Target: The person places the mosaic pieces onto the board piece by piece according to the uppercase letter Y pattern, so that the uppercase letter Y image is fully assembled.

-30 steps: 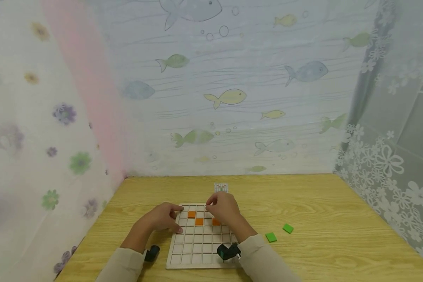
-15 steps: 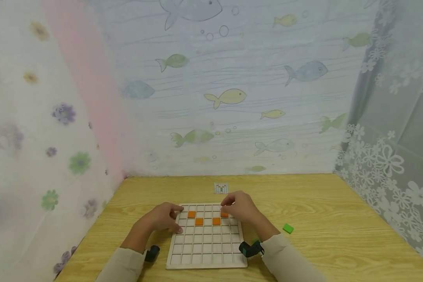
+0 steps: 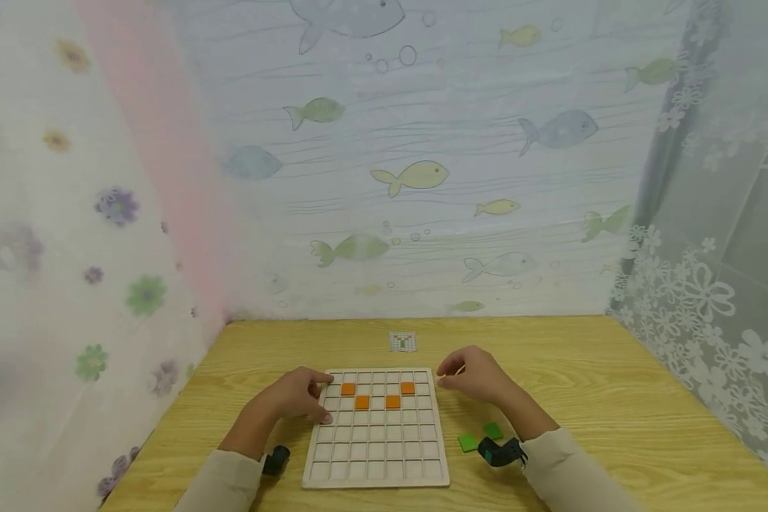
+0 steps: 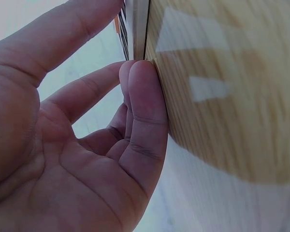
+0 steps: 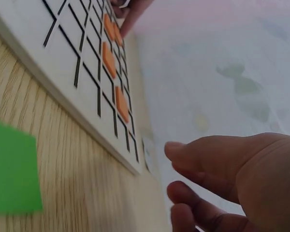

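A white grid board (image 3: 377, 451) lies flat on the table, with several orange tiles (image 3: 393, 402) in its upper rows. My left hand (image 3: 291, 395) rests at the board's left edge. Its thumb and forefinger touch the border near the top corner, and in the left wrist view the other fingers bend beside the board's side. Just off the board's upper right edge is my right hand (image 3: 480, 373), above the table. Nothing shows between its thumb and fingers, which stand apart in the right wrist view. Below that hand lie two green tiles, one nearer the board (image 3: 468, 443) and one farther right (image 3: 493, 430).
Behind the board lies a small card (image 3: 402, 342) printed with a coloured grid pattern. The wooden table (image 3: 614, 412) extends to the right. Fish-printed sheeting (image 3: 416, 213) hangs at the back, with patterned sheets on both sides.
My right hand has moved right, from the board's top rows to off its right edge, leaving the rightmost orange tile uncovered. The left hand and the board have stayed in place.
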Motion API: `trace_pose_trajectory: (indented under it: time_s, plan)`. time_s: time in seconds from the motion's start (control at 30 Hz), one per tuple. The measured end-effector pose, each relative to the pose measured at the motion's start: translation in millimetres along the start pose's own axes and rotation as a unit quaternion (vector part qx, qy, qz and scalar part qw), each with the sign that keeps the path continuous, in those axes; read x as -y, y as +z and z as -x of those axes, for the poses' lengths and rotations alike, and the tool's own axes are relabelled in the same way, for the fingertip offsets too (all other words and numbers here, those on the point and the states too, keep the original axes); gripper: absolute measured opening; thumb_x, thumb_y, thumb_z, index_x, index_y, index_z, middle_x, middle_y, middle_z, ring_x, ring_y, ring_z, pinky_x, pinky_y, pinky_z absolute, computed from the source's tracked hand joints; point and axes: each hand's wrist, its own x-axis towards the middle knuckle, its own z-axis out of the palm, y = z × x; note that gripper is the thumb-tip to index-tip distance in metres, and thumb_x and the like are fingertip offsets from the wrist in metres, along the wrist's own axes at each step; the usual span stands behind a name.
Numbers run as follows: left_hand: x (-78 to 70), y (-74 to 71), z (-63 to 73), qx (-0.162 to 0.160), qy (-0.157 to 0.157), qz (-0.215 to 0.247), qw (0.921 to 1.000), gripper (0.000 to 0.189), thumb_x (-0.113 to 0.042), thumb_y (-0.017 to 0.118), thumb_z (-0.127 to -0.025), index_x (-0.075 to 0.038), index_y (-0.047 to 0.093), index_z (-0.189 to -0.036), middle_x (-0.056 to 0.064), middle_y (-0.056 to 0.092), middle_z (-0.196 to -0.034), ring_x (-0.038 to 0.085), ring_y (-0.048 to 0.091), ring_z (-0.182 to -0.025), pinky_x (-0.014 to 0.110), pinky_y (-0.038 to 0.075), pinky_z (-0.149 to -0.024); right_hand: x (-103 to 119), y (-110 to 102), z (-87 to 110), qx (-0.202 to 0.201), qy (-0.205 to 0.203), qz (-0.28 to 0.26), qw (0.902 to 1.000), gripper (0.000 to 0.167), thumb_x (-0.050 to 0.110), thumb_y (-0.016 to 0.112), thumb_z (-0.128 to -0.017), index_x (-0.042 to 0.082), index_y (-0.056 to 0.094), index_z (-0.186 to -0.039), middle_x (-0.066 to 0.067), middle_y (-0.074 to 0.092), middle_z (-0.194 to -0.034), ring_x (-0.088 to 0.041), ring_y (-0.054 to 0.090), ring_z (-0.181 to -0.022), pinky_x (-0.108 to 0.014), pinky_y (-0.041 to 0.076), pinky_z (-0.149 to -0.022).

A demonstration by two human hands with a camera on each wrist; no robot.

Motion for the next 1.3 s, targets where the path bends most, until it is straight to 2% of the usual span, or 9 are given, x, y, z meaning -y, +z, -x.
trace_pose_trajectory:
  time_s: [0.2,0.4,0.5,0.67,0.77,1.0,1.3]
  plan:
    - [-0.6,-1.2,1.3,0.0,0.0,0.002,1.0,0.077,-0.01,0.092,-0.077,-0.006,0.06,-0.146,0.007,0.049,-0.083,0.018,0.041,-0.065,0.033,0.036,-0.059,-11.3,-20.6,16.2,0.034,-0.011,0.02,0.9992,0.018,0.02,0.08,-0.092,0.007,0.078,-0.104,-0.001,0.071,-0.096,-0.017,0.064,-0.085,-0.034,0.054,-0.069]
    - [-1.6,-2.0,0.4,0.005,0.0,0.006,1.0,0.076,-0.011,0.092,-0.077,-0.006,0.059,-0.146,0.006,0.046,-0.082,0.018,0.038,-0.064,0.032,0.035,-0.059,-28.8,-53.5,29.1,0.087,-0.036,0.039,0.9948,0.021,0.019,0.081,-0.092,0.007,0.076,-0.108,-0.005,0.07,-0.102,-0.022,0.063,-0.092,-0.037,0.054,-0.073]
    - [-2.6,-2.2,0.6,0.005,0.0,0.007,1.0,0.076,-0.011,0.092,-0.078,-0.007,0.059,-0.146,0.005,0.044,-0.08,0.018,0.037,-0.064,0.033,0.034,-0.059,-36.1,-69.7,34.4,0.115,-0.03,0.031,0.9924,0.023,0.018,0.081,-0.091,0.005,0.075,-0.109,-0.007,0.069,-0.1,-0.023,0.064,-0.085,-0.038,0.054,-0.069]
    - [-3.0,-1.7,0.3,0.006,0.004,0.0,1.0,0.075,-0.011,0.092,-0.078,-0.006,0.06,-0.146,0.005,0.045,-0.081,0.018,0.039,-0.065,0.033,0.035,-0.06,-48.6,-87.0,43.6,0.148,0.008,0.012,0.9889,0.02,0.011,0.081,-0.089,0.003,0.075,-0.106,-0.008,0.068,-0.088,-0.018,0.055,-0.061,-0.037,0.05,-0.057]
    - [-1.1,-0.8,-0.6,0.004,0.001,-0.001,1.0,0.075,-0.011,0.092,-0.078,-0.007,0.06,-0.146,0.006,0.048,-0.082,0.018,0.04,-0.066,0.033,0.035,-0.06,-54.6,-90.5,47.4,0.153,0.024,0.012,0.9879,0.017,0.007,0.083,-0.087,0.003,0.075,-0.101,-0.009,0.068,-0.083,-0.017,0.052,-0.057,-0.035,0.048,-0.054]
    - [2.4,1.2,-1.5,0.002,0.002,-0.007,1.0,0.076,-0.013,0.093,-0.076,-0.007,0.061,-0.145,0.008,0.052,-0.085,0.018,0.043,-0.068,0.033,0.037,-0.062,-61.9,-93.4,54.0,0.165,0.073,0.005,0.9836,0.02,0.004,0.086,-0.081,0.001,0.074,-0.096,-0.009,0.068,-0.081,-0.02,0.06,-0.064,-0.038,0.055,-0.06]
    - [1.5,0.0,-2.3,0.0,0.0,-0.008,1.0,0.076,-0.011,0.093,-0.076,-0.007,0.061,-0.145,0.008,0.053,-0.087,0.019,0.043,-0.07,0.033,0.037,-0.061,-59.3,-88.6,54.3,0.169,0.071,0.006,0.983,0.017,-0.002,0.087,-0.078,0.002,0.075,-0.089,-0.008,0.073,-0.078,-0.021,0.067,-0.063,-0.039,0.057,-0.059]
